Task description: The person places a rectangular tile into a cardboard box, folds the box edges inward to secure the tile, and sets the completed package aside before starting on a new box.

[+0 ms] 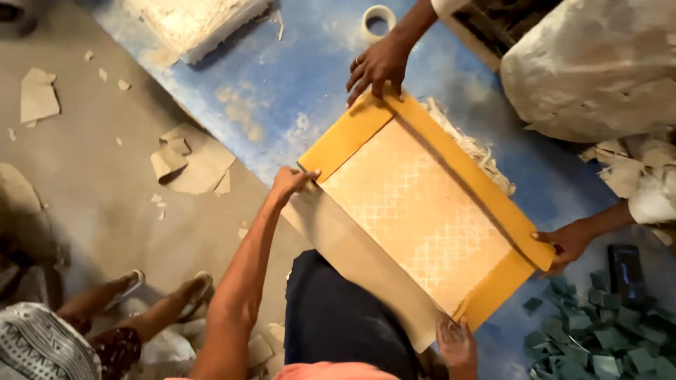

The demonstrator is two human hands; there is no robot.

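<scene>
A flat orange tile (415, 211) with a pale lattice pattern lies in a brown cardboard wrap (352, 253), with broad yellow tape (458, 162) along its edges. My left hand (292, 181) pinches the wrap's left corner where the yellow tape ends. My right hand (458, 341) rests on the near corner, fingers spread flat against the cardboard. Across from me another person presses one hand (377, 67) on the far corner and grips the right corner with the other hand (567, 243).
A tape roll (379, 17) lies on the blue floor beyond the package. Green foam pieces (598, 338) and a black flat device (625, 271) are at lower right. A white sack (598, 63), cardboard scraps (190, 162) and a third person's sandalled feet (162, 295) surround us.
</scene>
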